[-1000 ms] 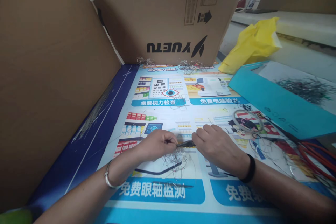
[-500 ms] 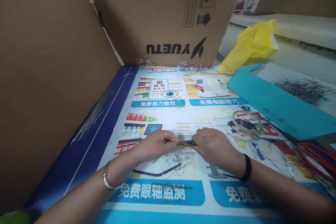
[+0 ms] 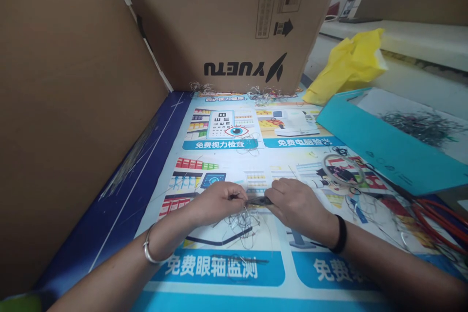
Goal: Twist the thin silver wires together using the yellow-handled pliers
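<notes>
Between finger and thumb, my left hand [image 3: 219, 203] pinches thin wire at the centre of the printed sheet [image 3: 215, 297]. My right hand [image 3: 296, 207] is wrapped round a pair of dark pliers [image 3: 259, 201]; their handles are mostly hidden in the palm. The plier jaws point left and meet the wire at my left fingertips. A loose tangle of thin silvery wire [image 3: 244, 222] hangs or lies just below the fingers; I cannot tell which strands are held. Dark straight wires [image 3: 243, 260] lie on the sheet nearer to me.
Cardboard panels [image 3: 226, 19] stand at the back and left. At right is a blue box [image 3: 383, 148] holding a heap of cut wires [image 3: 420, 126], with a yellow bag [image 3: 347, 66] behind it. A clear ring [image 3: 343, 170] and red cable [image 3: 438, 222] lie nearby. Straight wires [image 3: 126, 170] lie left.
My right hand and the pliers have shifted slightly left, towards my left fingertips. The left hand has barely moved and still pinches the wire.
</notes>
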Available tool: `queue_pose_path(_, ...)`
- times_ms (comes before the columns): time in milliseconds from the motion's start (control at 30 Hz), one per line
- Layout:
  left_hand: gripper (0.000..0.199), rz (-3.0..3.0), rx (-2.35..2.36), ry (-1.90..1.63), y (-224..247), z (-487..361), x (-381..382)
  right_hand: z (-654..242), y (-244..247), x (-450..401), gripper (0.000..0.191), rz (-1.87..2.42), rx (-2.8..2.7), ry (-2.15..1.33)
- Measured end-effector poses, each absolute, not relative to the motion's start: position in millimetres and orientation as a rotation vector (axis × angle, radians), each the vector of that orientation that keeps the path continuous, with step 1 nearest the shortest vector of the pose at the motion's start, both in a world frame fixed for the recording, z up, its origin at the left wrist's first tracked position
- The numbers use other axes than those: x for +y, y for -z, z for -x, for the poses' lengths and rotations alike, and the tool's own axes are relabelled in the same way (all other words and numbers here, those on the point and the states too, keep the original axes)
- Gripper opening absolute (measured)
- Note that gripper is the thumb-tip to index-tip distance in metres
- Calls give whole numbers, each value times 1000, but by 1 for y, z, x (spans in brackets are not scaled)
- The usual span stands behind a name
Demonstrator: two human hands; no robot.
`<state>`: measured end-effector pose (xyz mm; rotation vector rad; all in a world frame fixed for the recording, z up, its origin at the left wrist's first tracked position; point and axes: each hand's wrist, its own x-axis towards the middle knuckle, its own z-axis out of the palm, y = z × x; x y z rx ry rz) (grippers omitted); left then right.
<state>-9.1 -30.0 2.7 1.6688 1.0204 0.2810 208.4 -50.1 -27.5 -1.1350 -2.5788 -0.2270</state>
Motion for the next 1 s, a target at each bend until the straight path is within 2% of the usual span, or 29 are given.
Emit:
queue_pose_path(233,14,-1743,980,-259,-1,11,-28,-213,24,-46,9,1084,-2646,303)
queue_pose_path(567,13,-1738,965,-272,1,11,-28,-212,17,-46,14,1086,-2690,583)
queue_pose_path(1000,12,-1671,1055,-307,0,8,-30,-210,20,-48,14,1151,-2700,527)
